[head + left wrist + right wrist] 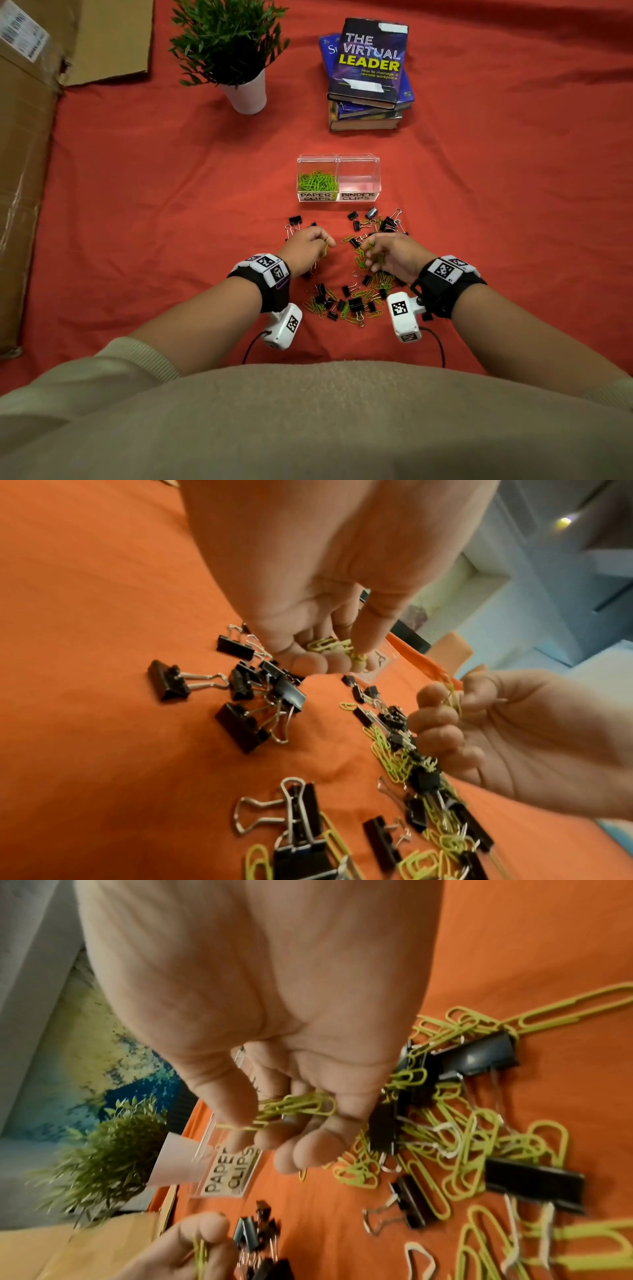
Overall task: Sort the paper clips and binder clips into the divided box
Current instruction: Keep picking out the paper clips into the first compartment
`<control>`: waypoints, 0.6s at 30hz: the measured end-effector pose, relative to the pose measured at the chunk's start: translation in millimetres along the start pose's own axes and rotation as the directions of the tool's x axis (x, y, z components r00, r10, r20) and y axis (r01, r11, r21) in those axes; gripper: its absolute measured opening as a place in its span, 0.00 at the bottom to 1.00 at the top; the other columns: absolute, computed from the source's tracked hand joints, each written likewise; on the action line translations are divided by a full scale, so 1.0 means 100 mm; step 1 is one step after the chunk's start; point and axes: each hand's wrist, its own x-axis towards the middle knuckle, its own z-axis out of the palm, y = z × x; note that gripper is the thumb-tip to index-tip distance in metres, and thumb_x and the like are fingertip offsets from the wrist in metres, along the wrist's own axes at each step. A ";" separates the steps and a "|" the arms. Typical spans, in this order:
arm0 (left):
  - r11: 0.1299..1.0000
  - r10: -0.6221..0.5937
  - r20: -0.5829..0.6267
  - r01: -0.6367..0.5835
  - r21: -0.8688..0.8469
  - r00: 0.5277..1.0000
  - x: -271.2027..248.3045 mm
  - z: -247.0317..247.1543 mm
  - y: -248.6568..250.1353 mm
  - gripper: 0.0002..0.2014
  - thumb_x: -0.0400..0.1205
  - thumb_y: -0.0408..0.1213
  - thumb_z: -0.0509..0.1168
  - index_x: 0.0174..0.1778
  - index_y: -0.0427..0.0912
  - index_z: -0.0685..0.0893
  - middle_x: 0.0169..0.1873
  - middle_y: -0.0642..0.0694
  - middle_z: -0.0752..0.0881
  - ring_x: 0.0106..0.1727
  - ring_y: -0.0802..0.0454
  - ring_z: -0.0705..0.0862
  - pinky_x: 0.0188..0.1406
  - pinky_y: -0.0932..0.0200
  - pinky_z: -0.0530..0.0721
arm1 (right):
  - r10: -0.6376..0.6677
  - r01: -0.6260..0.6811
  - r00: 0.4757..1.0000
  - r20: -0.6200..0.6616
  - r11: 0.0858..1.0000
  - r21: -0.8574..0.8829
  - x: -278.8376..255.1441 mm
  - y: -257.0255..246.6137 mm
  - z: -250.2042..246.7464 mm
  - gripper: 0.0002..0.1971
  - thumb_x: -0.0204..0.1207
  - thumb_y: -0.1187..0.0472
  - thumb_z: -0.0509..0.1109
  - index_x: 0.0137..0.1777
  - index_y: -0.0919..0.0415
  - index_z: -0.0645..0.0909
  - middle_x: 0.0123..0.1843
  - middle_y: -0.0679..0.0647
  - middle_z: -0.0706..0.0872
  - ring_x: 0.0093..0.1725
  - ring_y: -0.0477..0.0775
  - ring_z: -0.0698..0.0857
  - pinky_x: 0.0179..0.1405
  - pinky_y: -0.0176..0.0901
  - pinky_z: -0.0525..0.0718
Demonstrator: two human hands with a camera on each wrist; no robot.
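Observation:
A clear divided box point(358, 161) stands on the red cloth; its "PAPER CLIPS" side point(317, 183) holds green paper clips, while its "BINDER CLIPS" side point(359, 181) looks empty. Loose green paper clips point(363, 294) and black binder clips point(354, 303) lie scattered in front of it. My left hand point(323, 245) hovers over the pile's left part, fingers curled round a few paper clips point(329, 645). My right hand point(371, 255) is over the pile's right part and grips a bunch of paper clips point(294, 1107). The box label point(228, 1173) shows past the right fingers.
A potted plant point(229, 51) and a stack of books point(368, 72) stand behind the box. Brown cardboard point(27, 137) lies along the left edge. More binder clips point(383, 221) sit just before the box's right half.

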 end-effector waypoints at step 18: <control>0.584 0.076 0.307 -0.292 0.757 0.949 -0.21 -0.01 -0.24 0.08 0.74 0.44 0.70 0.40 0.48 0.76 0.37 0.51 0.83 0.37 0.52 0.77 0.35 0.57 0.75 | -0.147 0.158 0.978 0.150 0.041 -0.987 0.10 0.20 0.32 0.12 0.74 0.50 0.70 0.45 0.56 0.73 0.43 0.53 0.82 0.45 0.56 0.81 0.38 0.44 0.75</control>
